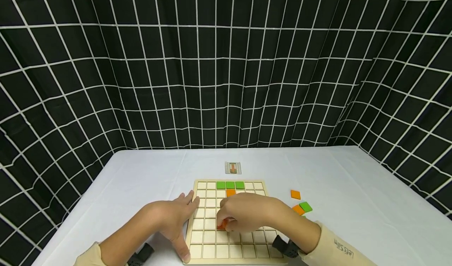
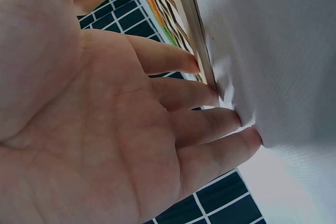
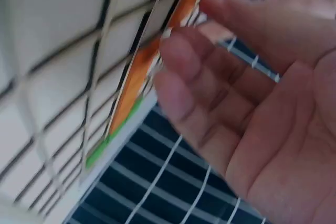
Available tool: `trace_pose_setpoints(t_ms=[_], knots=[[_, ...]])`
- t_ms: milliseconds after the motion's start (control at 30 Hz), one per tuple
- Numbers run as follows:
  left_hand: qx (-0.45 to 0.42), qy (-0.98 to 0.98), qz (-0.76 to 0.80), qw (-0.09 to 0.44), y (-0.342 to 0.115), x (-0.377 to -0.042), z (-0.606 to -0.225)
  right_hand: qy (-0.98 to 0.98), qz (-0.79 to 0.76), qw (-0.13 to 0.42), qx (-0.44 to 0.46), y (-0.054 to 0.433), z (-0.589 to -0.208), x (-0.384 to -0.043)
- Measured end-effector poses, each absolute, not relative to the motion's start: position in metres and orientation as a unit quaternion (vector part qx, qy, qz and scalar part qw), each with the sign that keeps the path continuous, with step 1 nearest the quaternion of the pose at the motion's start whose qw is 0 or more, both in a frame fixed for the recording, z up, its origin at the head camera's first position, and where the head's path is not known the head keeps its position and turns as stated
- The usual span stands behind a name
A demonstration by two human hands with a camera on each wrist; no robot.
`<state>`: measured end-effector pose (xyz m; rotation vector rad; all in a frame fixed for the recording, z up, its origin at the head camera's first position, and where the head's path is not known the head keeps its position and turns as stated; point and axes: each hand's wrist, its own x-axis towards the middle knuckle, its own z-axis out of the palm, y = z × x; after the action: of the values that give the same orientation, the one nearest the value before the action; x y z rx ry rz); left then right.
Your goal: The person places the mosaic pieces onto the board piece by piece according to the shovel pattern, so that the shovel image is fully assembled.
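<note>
A wooden grid board lies on the white-covered table. In the head view, my right hand is over its middle, thumb and fingertips pinching an orange square tile at a cell. Beyond that hand, a row of green tiles sits in the far row, with an orange tile below it. The right wrist view shows a line of orange tiles near the curled fingers. With fingers spread, my left hand rests along the board's left edge; its fingertips touch the board side and cloth in the left wrist view.
A small pattern card lies beyond the board. To the right are loose tiles: an orange one, another orange one and a green one, partly by the right forearm. A black curtain with white grid lines stands behind.
</note>
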<state>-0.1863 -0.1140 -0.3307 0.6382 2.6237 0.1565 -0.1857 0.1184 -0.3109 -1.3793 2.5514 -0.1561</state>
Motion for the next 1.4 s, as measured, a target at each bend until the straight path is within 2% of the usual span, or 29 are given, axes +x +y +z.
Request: trace_pose_setpoints(t_ms=[133,300,700,1133,1400], knots=[[0.227,0.947,0.056,0.222,-0.113,-0.187,-0.331,0.872,-0.099,0.126,-0.462,0.143,-0.303,-0.194],[0.229,0.946,0.057,0.223,-0.113,-0.188,-0.331,0.901,-0.127,0.102,-0.401,0.177,-0.296,-0.202],[0.231,0.945,0.053,0.228,-0.115,-0.188,-0.331,0.943,-0.111,0.064,-0.306,0.239,-0.308,-0.219],[0.232,0.943,0.06,0.229,-0.114,-0.189,-0.332,0.979,-0.059,0.069,-0.182,0.269,-0.319,-0.229],[0.231,0.945,0.057,0.224,-0.114,-0.188,-0.332,0.98,-0.065,0.066,-0.177,0.275,-0.33,-0.232]])
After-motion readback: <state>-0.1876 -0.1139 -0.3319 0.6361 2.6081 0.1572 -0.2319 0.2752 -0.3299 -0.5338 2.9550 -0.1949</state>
